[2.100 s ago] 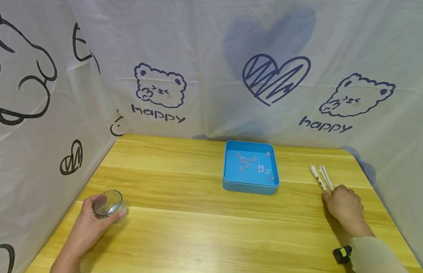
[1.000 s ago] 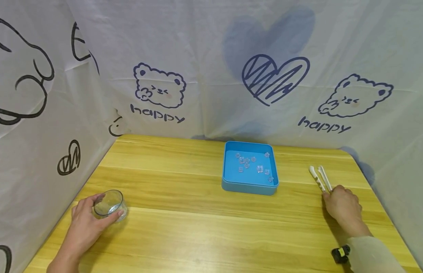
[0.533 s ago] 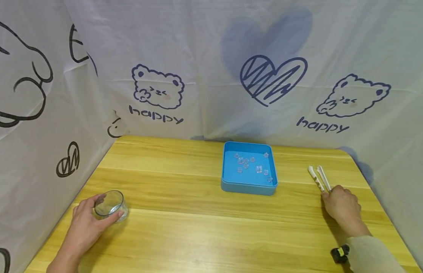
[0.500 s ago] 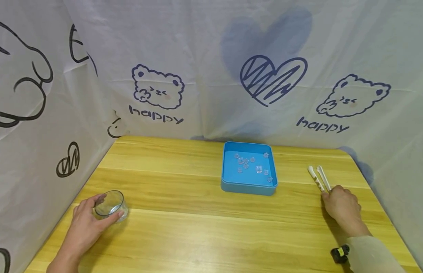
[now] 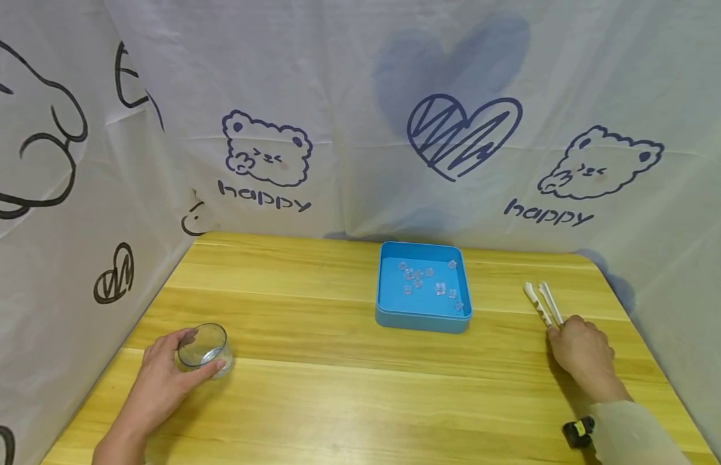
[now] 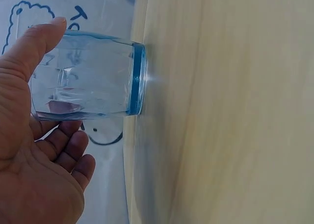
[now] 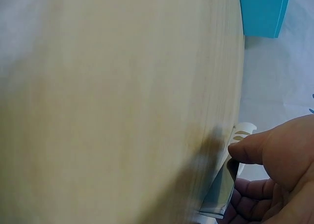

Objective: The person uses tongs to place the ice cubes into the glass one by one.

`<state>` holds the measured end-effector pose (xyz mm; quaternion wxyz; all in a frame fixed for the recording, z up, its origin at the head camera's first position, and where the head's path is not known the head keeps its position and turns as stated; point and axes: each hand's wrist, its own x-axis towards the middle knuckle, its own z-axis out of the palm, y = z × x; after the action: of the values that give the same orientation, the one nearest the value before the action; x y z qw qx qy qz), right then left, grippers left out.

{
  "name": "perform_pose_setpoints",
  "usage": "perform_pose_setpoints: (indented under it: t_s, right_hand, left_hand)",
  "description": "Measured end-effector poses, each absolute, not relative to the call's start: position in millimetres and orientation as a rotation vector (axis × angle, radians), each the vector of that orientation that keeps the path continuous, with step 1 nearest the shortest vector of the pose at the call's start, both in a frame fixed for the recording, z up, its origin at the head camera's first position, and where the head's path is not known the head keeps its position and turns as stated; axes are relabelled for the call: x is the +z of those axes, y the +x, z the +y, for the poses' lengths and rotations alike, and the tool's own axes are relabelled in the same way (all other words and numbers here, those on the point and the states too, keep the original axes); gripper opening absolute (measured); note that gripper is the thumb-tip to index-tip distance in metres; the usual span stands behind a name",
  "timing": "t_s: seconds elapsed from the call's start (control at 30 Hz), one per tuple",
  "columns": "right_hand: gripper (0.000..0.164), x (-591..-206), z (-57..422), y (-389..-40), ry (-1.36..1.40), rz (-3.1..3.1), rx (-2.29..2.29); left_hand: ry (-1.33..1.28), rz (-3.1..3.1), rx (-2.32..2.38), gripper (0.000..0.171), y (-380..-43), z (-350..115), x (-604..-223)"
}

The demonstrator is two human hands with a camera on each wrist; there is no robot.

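My left hand (image 5: 165, 374) grips a clear drinking glass (image 5: 212, 355) at the left of the table, thumb on the near side and fingers round the far side. In the left wrist view the glass (image 6: 93, 79) is upright with its base at the tabletop. At the right, my right hand (image 5: 584, 355) pinches a pair of tongs (image 5: 536, 302) between thumb and fingers; their two white tips point away, spread apart. The right wrist view shows the metal end of the tongs (image 7: 219, 194) below the thumb.
A blue square box (image 5: 423, 321) stands at the back, between the hands, with several small clear cubes (image 5: 440, 289) inside. Behind the wooden table (image 5: 349, 400) hangs a white cloth (image 5: 360, 116) with drawings. A black device (image 5: 578, 431) is at the right wrist.
The left hand has shifted a little to the right with the glass. The right hand and the tongs stay in place, and the head view has turned slightly.
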<state>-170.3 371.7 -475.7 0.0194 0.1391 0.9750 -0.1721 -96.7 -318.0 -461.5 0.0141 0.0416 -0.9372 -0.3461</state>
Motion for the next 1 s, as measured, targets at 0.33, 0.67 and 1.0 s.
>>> perform_pose_setpoints:
  t_s: [0.33, 0.67, 1.0]
  right_hand:
    - [0.040, -477, 375, -169, 0.428, 3.010, -0.525]
    - [0.042, -477, 373, -172, 0.414, 2.999, -0.524]
    - [0.041, -477, 373, -172, 0.431, 2.994, -0.515]
  left_hand:
    - [0.062, -2.963, -1.088, 0.103, -104, -293, -460]
    - [-0.022, -2.962, -1.104, 0.100, -109, -272, -461]
    - [-0.122, -2.969, -1.136, 0.096, -118, -230, -461]
